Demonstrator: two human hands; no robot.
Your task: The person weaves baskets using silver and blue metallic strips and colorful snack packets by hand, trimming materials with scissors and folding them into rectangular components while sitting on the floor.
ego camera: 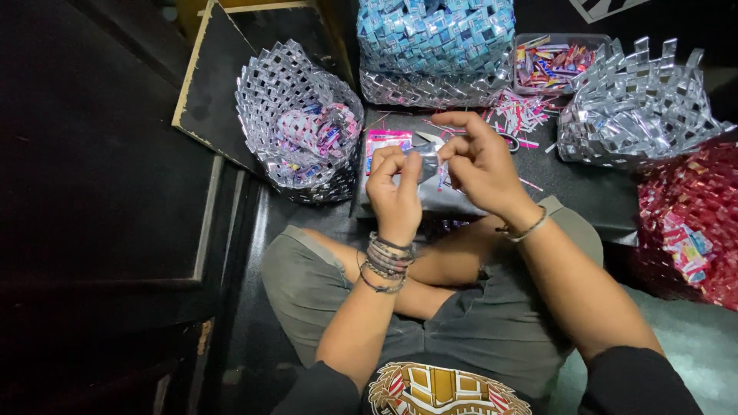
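Note:
I sit cross-legged and look down at my hands above my lap. My left hand [396, 190], with several bracelets on its wrist, and my right hand [478, 163] pinch a small folded silver foil strip [427, 163] between their fingertips. Both hands hold it from opposite sides. Under them lies a stack of flat silver and pink wrappers [388, 142] on a dark board.
A woven silver basket [270, 107] with pink folded pieces stands at the left. A blue woven basket [434, 38] is ahead, a clear tub of wrapper strips [555, 61] beside it. A silver woven piece [638, 107] and a red one [692, 223] lie at the right.

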